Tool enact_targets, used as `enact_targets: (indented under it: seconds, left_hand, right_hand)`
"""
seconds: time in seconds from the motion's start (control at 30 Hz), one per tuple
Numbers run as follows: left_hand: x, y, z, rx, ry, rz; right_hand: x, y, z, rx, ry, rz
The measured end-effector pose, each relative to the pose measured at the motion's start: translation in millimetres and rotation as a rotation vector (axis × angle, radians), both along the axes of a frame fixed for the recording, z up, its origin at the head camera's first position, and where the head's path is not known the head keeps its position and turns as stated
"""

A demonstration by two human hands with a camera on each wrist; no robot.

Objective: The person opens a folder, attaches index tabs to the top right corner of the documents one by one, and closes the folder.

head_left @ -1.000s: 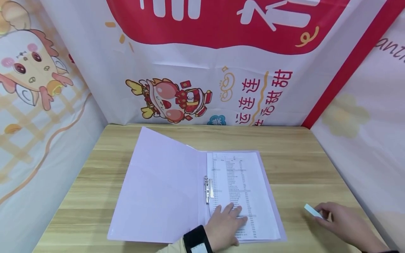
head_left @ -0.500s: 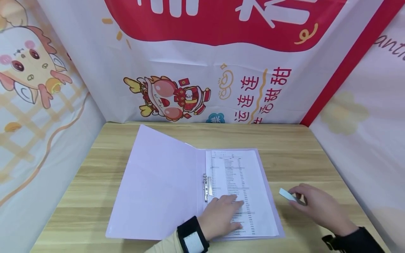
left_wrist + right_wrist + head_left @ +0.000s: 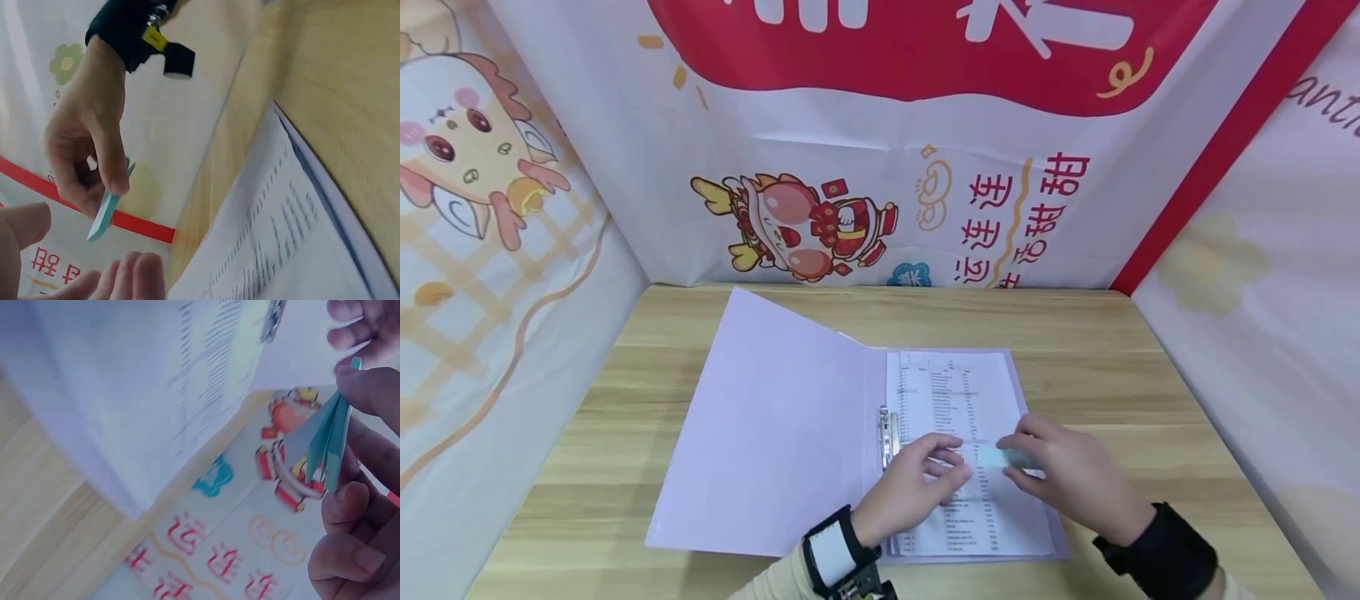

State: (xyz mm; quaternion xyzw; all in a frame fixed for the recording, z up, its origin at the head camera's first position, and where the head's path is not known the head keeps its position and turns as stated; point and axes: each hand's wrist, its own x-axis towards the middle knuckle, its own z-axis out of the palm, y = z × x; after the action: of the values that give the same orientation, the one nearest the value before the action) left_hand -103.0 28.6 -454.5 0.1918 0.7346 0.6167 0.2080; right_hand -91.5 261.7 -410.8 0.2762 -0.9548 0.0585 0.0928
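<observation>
A small pad of pale blue-green sticky notes (image 3: 992, 456) is pinched between the thumb and fingers of my right hand (image 3: 1078, 479), over the printed sheets (image 3: 955, 392). In the right wrist view the pad (image 3: 334, 440) has leaves fanned apart at one end. My left hand (image 3: 913, 483) hovers above the sheets with bent fingers and thumb and holds nothing. Its fingertips sit a short gap from the pad (image 3: 106, 212) in the left wrist view. The sheets lie in an opened lilac folder (image 3: 767, 433), beside its metal clip (image 3: 886, 437).
The folder lies on a wood-grain table (image 3: 1112, 375). Its cover is spread out to the left. A printed cloth (image 3: 842, 125) hangs behind the table, and more patterned cloth (image 3: 1240, 350) stands along both sides. Each wrist wears a black strap (image 3: 1165, 550).
My right hand has brought the sticky-note pad leftward from the bare table to above the sheets. My left hand has lifted off the paper, its fingers now bent toward the pad.
</observation>
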Motion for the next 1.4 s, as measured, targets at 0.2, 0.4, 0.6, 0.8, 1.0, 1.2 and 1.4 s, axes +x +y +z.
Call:
enact_targets:
  seconds: [0.2, 0.4, 0.6, 0.8, 1.0, 1.2, 1.4]
  left_hand:
    - [-3.0, -2.7, -3.6, 0.113, -0.074, 0.052]
    - [-2.9, -8.6, -2.3, 0.125, -0.094, 0.096]
    - [-0.9, -15.1, 3.1, 0.115, -0.144, 0.169]
    - [-0.3, -23.8, 1.0, 0.142, -0.199, 0.213]
    - [1.0, -28.1, -1.3, 0.149, -0.221, 0.217]
    - [1.3, -28.6, -2.0, 0.150, -0.229, 0.214]
    - [1.8, -29.7, -1.9, 0.158, -0.224, 0.223]
  right_hand:
    - [-2.8, -23.6, 0.5, -0.012, 0.032, 0.059]
    - [-4.8, -37.9, -2.1, -0.047, 0.037, 0.083]
    - [-6.1, -43.3, -6.5, -0.093, 0.045, 0.110]
    - [-6.1, -37.3, -8.8, -0.103, 0.064, 0.085]
    - [-3.6, -33.0, -10.5, -0.106, 0.091, 0.075]
    - [-1.0, -32.3, -13.3, -0.114, 0.107, 0.065]
    - [-0.4, -32.2, -15.9, -0.128, 0.131, 0.083]
